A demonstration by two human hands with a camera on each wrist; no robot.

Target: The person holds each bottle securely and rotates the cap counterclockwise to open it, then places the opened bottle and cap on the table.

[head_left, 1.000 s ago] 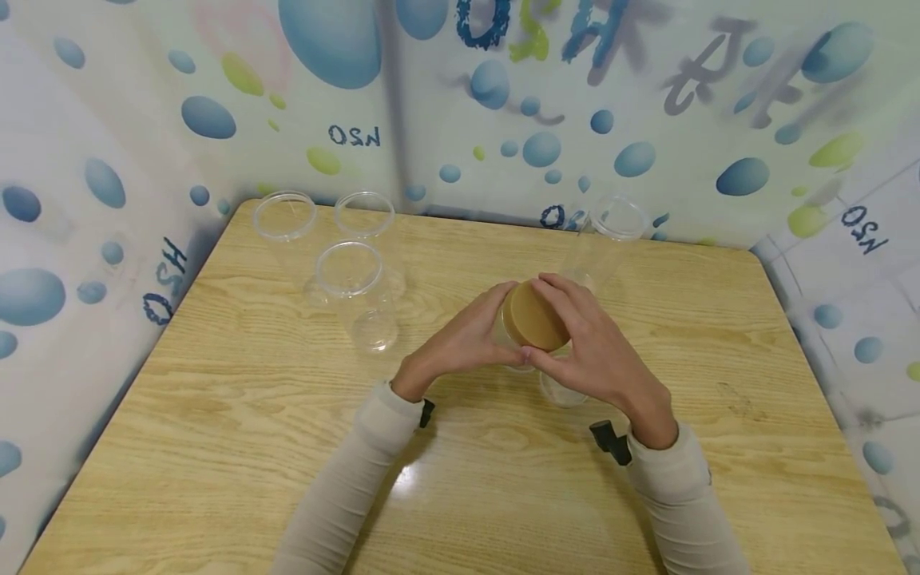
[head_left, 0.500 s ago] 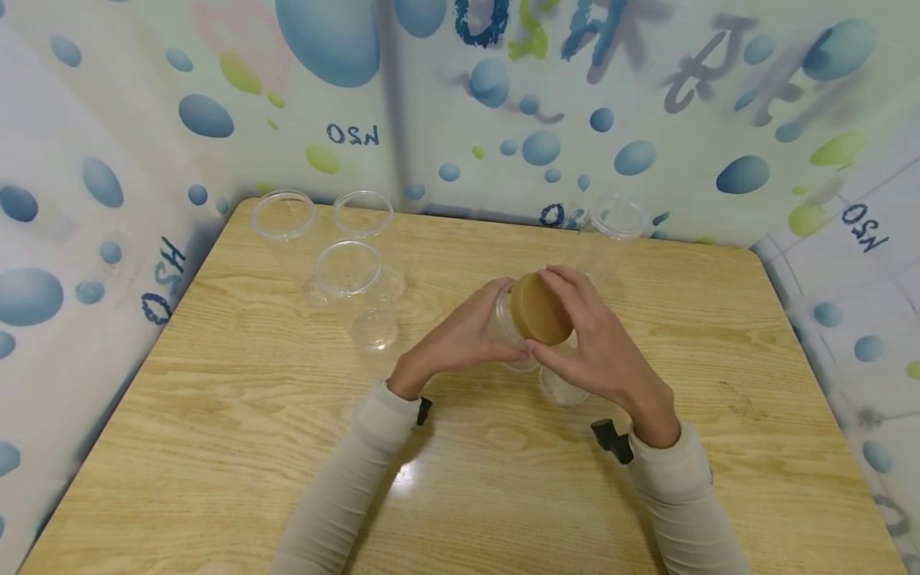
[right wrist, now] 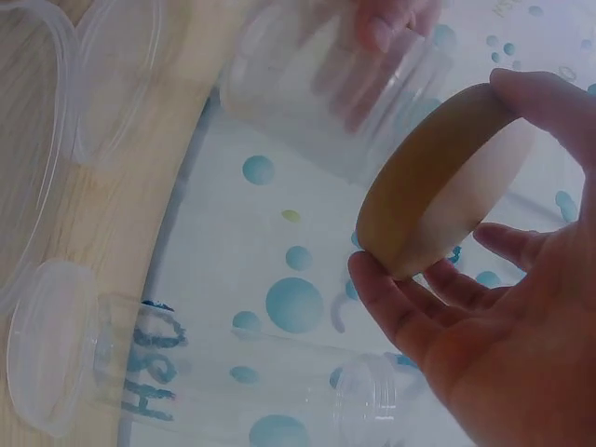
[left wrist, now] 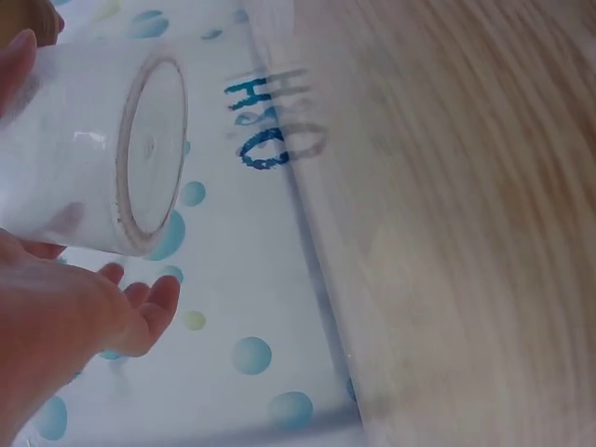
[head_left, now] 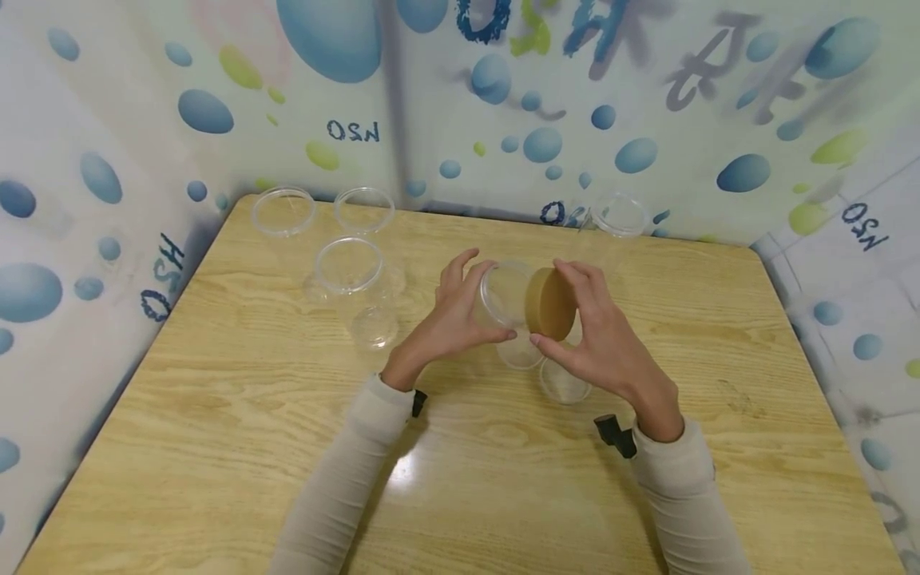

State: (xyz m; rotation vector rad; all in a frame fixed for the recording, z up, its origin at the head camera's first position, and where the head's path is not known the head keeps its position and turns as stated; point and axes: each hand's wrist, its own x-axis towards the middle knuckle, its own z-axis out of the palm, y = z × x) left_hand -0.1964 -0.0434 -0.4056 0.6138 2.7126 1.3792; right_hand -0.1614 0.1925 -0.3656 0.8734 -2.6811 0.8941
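My left hand (head_left: 456, 315) grips a clear jar (head_left: 505, 294) by its side, with the jar's mouth tilted toward the right. Its round base shows in the left wrist view, where the jar (left wrist: 84, 140) is held up off the table. My right hand (head_left: 611, 347) pinches a tan round lid (head_left: 551, 305) at its edge between thumb and fingertips. A narrow gap separates lid and jar mouth. In the right wrist view the lid (right wrist: 438, 177) is tipped on edge. Below the hands, two clear round pieces (head_left: 565, 382), perhaps lids, lie on the table.
Several tall clear containers stand at the left of the wooden table (head_left: 216, 447), the nearest one (head_left: 374, 327) in front of two others. Another clear container (head_left: 620, 216) stands at the back right. A curtain (head_left: 446, 96) with blue spots hangs behind the table.
The tan lid has come off the jar and moved slightly right, turning on edge. The left hand has tilted the jar, and its index finger has lifted away.
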